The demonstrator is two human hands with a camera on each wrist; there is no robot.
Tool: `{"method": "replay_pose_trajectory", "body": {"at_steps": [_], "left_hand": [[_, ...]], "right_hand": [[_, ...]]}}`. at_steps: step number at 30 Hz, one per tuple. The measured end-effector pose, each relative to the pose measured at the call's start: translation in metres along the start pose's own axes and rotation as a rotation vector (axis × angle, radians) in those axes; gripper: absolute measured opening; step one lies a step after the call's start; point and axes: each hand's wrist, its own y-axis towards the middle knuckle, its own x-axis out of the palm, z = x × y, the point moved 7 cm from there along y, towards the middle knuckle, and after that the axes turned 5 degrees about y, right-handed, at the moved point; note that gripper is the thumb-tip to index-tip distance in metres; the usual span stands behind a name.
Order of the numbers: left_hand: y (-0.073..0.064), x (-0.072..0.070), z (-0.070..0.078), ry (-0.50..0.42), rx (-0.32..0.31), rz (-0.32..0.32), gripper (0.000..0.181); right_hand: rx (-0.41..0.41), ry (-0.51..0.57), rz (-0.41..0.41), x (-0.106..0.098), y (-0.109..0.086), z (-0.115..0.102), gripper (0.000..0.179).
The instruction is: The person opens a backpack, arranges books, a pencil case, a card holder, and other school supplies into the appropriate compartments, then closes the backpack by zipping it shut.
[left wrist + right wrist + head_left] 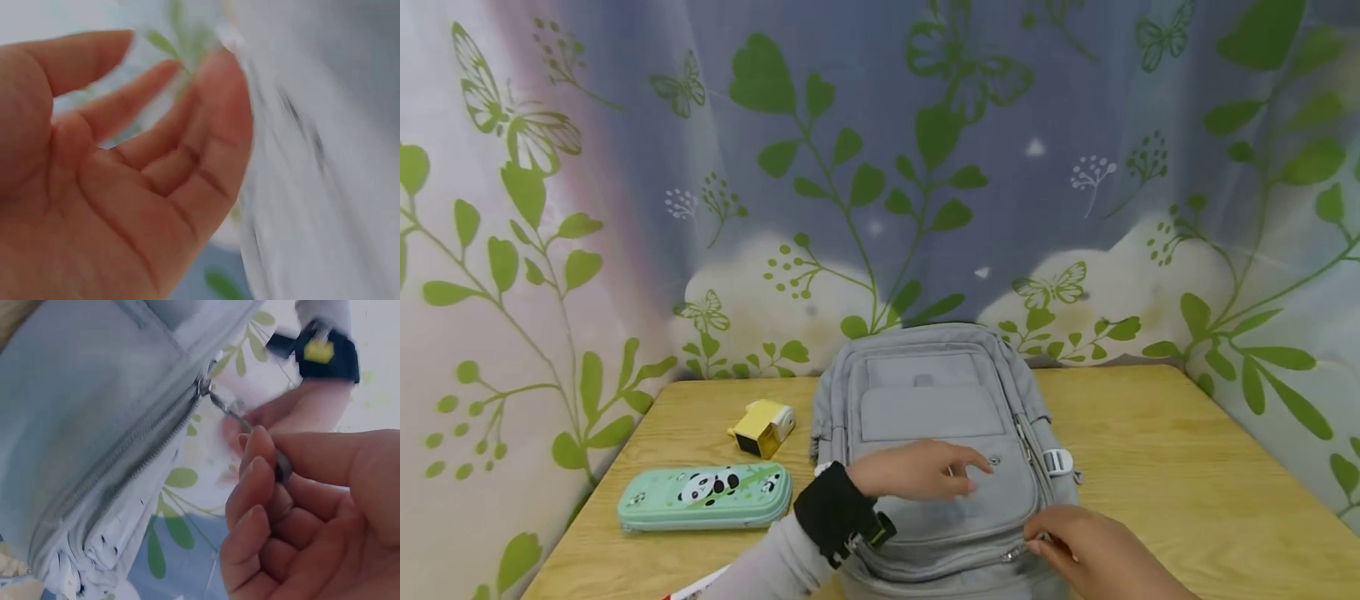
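Note:
A grey backpack lies on the table with its front face up. My right hand is at its lower right corner and pinches a zipper pull between thumb and fingers. In the right wrist view the pull stretches out from the slider, and the zipper's teeth run open below it. My left hand is over the front pocket, fingers loosely bent and holding nothing. The left wrist view shows its palm bare beside the blurred grey fabric.
A green pencil case with a panda picture lies left of the backpack. Behind it sits a small yellow and white device, perhaps a pencil sharpener. A leaf-patterned curtain hangs behind the wooden table. A white, red-edged item shows at the front edge.

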Motion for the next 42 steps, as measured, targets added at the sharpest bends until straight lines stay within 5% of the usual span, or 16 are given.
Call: {"method": "replay_pose_trajectory", "body": {"at_steps": [4, 8, 11, 17, 20, 27, 31, 34, 42], "left_hand": [[-0.013, 0.028, 0.023, -0.254, 0.016, -0.113, 0.035], [-0.011, 0.050, 0.031, -0.380, 0.024, -0.169, 0.034], [-0.007, 0.058, 0.032, -0.447, 0.052, -0.161, 0.028], [-0.005, 0.060, 0.031, -0.449, 0.083, -0.083, 0.019], [-0.008, 0.059, 0.031, -0.448, 0.089, -0.072, 0.018], [-0.016, 0.054, 0.033, -0.457, 0.079, -0.080, 0.024], [-0.016, 0.054, 0.032, -0.420, 0.064, -0.075, 0.031], [-0.018, 0.054, 0.026, -0.398, 0.047, -0.035, 0.039], [-0.049, 0.041, 0.004, -0.388, 0.037, -0.003, 0.038]], "right_hand": [[0.024, 0.058, 0.063, -0.006, -0.004, -0.001, 0.012], [-0.064, 0.089, 0.125, -0.008, -0.005, -0.011, 0.008], [-0.122, 0.105, 0.134, -0.006, -0.005, -0.016, 0.006], [-0.106, 0.178, -0.025, -0.003, -0.003, -0.008, 0.015], [-0.144, 0.062, -0.021, -0.009, -0.002, 0.002, 0.026], [-0.429, -0.462, 0.145, 0.002, 0.005, 0.010, 0.051], [-0.555, -0.639, 0.301, 0.015, 0.010, 0.000, 0.034], [-0.619, -0.683, 0.353, 0.021, 0.008, -0.006, 0.025], [-0.547, -0.628, 0.317, 0.021, 0.007, -0.006, 0.027]]}}
